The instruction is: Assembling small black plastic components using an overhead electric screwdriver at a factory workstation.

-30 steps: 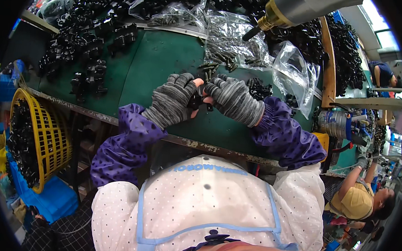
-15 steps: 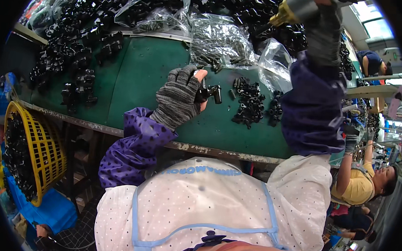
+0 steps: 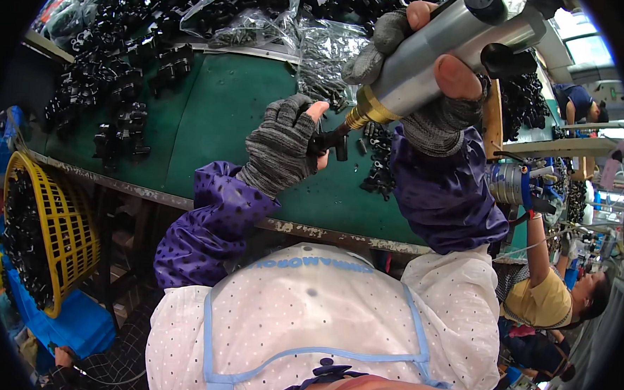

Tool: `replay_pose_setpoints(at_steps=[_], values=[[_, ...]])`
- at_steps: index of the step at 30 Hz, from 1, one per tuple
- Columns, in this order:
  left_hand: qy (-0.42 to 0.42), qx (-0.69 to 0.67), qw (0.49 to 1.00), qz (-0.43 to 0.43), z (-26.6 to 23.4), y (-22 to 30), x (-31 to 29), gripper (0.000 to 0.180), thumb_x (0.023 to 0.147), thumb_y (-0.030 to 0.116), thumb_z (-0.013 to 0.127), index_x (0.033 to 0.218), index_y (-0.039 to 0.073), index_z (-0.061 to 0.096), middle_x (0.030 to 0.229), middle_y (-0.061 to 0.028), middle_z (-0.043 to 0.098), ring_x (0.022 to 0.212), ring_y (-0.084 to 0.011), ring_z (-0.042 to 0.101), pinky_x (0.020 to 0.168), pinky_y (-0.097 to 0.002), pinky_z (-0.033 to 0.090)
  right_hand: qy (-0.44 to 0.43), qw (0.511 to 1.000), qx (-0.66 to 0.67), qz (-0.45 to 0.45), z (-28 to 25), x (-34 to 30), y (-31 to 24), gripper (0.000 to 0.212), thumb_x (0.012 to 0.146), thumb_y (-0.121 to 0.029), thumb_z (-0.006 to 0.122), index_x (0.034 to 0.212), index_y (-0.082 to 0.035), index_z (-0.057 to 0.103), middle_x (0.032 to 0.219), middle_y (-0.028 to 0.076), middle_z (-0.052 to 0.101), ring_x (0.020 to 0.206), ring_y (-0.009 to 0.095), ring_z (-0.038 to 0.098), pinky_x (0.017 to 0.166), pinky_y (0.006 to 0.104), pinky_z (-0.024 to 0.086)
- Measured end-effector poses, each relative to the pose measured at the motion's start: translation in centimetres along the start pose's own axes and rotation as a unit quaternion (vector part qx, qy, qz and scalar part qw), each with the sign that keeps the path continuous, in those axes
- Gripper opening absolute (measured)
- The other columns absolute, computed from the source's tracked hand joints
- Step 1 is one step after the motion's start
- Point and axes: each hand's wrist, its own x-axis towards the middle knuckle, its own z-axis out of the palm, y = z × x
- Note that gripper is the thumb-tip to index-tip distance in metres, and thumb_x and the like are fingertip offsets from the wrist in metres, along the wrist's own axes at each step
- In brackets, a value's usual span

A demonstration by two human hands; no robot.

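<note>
Grey-gloved left hand [image 3: 281, 145] pinches a small black plastic part [image 3: 332, 143] above the green desk [image 3: 210, 112], steadying it for the silver cylindrical power driver [image 3: 432, 56] that the right hand's [image 3: 431, 81] fingers grip, angled from two o'clock.

You have two grey knit gloves [image 3: 281, 145], one silver metal power tool [image 3: 439, 53], one yellow plastic basket [image 3: 56, 231], many small black plastic parts [image 3: 118, 114].

Factory assembly workshop: green workbench [image 3: 210, 112] heaped with black plastic parts [image 3: 113, 93], yellow parts basket [image 3: 56, 231].
</note>
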Motion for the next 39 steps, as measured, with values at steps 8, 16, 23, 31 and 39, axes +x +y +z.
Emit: replay_pose_setpoints(at_steps=[8, 16, 23, 31, 39], values=[[-0.044, 0.007, 0.999, -0.004, 0.0, -0.1, -1.0, 0.065, 0.055, 0.016, 0.067, 0.116, 0.009, 0.045, 0.108, -0.0137, 0.048, 0.098, -0.032, 0.047, 0.083, -0.0392, 0.041, -0.048, 0.991, -0.051, 0.113, -1.7, 0.7, -2.5, 0.048, 0.078, -0.022, 0.061, 0.115, -0.001, 0.041, 0.101, 0.016, 0.052, 0.084, 0.027, 0.059, 0.067, 0.0366, 0.053], [-0.146, 0.008, 0.989, -0.023, -1.9, -0.1, -3.5, 0.054, 0.058, 0.004, 0.062, 0.11, 0.009, 0.053, 0.113, -0.0116, 0.05, 0.106, -0.0309, 0.047, 0.089, -0.0373, 0.041, -0.29, 0.435, -0.728, 0.443, -3.3, -14.6, -1.7, 0.033, 0.075, -0.029, 0.057, 0.106, -0.016, 0.056, 0.105, 0.009, 0.053, 0.101, 0.029, 0.05, 0.085, 0.0387, 0.043], [-0.094, -0.026, 0.995, -0.037, -1.9, -0.3, -4.1, 0.049, 0.058, -0.001, 0.064, 0.104, 0.01, 0.057, 0.112, -0.0104, 0.051, 0.106, -0.0291, 0.048, 0.087, -0.0355, 0.042, -0.256, 0.47, -0.766, 0.356, -4.6, -16.2, -0.5, 0.025, 0.08, -0.02, 0.049, 0.102, -0.015, 0.057, 0.104, 0.01, 0.055, 0.098, 0.03, 0.052, 0.079, 0.0413, 0.045], [-0.064, -0.025, 0.997, -0.029, -1.7, -0.1, -4.2, 0.046, 0.058, -0.001, 0.064, 0.103, 0.011, 0.058, 0.109, -0.0104, 0.053, 0.104, -0.0299, 0.049, 0.087, -0.0367, 0.042, -0.083, 0.677, -0.663, 0.309, -6.8, -15.9, 0.3, 0.018, 0.076, -0.006, 0.057, 0.093, -0.009, 0.058, 0.076, 0.007, 0.06, 0.069, 0.02, 0.058, 0.061, 0.028, 0.048], [-0.045, -0.003, 0.999, -0.012, -1.2, -0.4, -4.6, 0.044, 0.062, 0.005, 0.062, 0.104, 0.014, 0.057, 0.106, -0.0069, 0.054, 0.102, -0.0299, 0.049, 0.084, -0.0381, 0.043, 0.177, 0.829, -0.314, 0.427, -2.2, -10.9, 5.2, 0.014, 0.08, -0.012, 0.061, 0.088, -0.002, 0.056, 0.071, -0.002, 0.052, 0.065, 0.006, 0.048, 0.058, 0.022, 0.042]])
